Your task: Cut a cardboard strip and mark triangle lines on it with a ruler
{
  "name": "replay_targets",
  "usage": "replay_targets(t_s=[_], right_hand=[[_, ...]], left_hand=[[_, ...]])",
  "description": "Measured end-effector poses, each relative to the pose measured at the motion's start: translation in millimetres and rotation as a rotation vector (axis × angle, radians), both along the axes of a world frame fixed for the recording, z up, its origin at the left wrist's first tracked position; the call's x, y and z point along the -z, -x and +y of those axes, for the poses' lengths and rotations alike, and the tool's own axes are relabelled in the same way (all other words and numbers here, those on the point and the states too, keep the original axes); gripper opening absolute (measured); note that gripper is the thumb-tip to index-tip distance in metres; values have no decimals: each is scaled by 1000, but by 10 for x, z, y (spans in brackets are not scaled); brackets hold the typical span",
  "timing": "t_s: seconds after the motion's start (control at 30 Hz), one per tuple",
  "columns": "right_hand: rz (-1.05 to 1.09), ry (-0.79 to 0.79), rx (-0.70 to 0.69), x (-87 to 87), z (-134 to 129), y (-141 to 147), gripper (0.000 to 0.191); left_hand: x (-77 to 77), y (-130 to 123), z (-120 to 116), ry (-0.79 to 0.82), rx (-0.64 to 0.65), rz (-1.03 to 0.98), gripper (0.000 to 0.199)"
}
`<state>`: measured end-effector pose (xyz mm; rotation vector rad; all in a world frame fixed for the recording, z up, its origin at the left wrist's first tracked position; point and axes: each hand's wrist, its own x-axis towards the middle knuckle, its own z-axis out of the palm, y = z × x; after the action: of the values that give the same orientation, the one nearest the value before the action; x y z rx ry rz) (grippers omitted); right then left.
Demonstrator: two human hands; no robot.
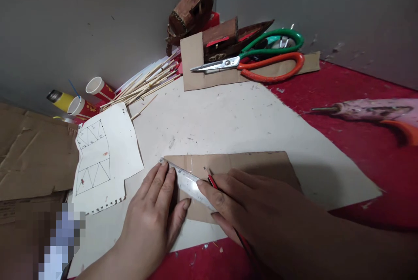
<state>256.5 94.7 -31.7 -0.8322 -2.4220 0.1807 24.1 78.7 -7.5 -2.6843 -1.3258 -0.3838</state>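
Observation:
My left hand lies with its fingers stretched out and their tips on one end of a clear ruler. Its thumb is spread away over a piece of brown cardboard. The ruler lies slanted across this cardboard. In my right hand is a red and black pencil, tip showing beyond the fingers and close to the ruler's edge. Part of the right hand rests over the ruler's lower end and hides it. Beneath the cardboard is a large pale sheet.
Left lies paper with truss drawings, near paper cups and wooden sticks. Scissors rest on cardboard at the back, before brown model boats. A pink glue gun is at right on the red cloth.

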Motion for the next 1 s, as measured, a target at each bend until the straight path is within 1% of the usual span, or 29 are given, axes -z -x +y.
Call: replay_targets(t_s=[0.1, 0.13, 0.23, 0.33, 0.43, 0.53, 0.67, 0.8, 1.0], right_hand=[[58, 87, 16, -58, 136, -90, 24], [85, 108, 78, -79, 202, -118, 24], [77, 123, 188, -107, 390, -167, 31], [33, 160, 202, -75, 479, -158, 28], [21, 194, 153, -37, 460, -132, 25], [53, 222, 92, -21, 412, -135, 22], [89, 214, 32, 0, 383, -185, 25], [93, 200, 7, 55, 336, -231, 26], [42, 154, 27, 147, 137, -303, 33]], left_hand=[[9, -8, -2, 5, 15, 43, 47], [9, -8, -2, 8, 14, 56, 48], [10, -6, -4, 8, 13, 95, 52], [19, 3, -13, 13, 12, 113, 55], [33, 12, -21, 36, 5, 110, 56], [43, 15, -28, 57, 4, 113, 57], [34, 10, -43, 72, 2, 124, 59], [17, -3, -78, 64, 25, 139, 59], [0, -53, -176, 3, 83, 193, 60]])
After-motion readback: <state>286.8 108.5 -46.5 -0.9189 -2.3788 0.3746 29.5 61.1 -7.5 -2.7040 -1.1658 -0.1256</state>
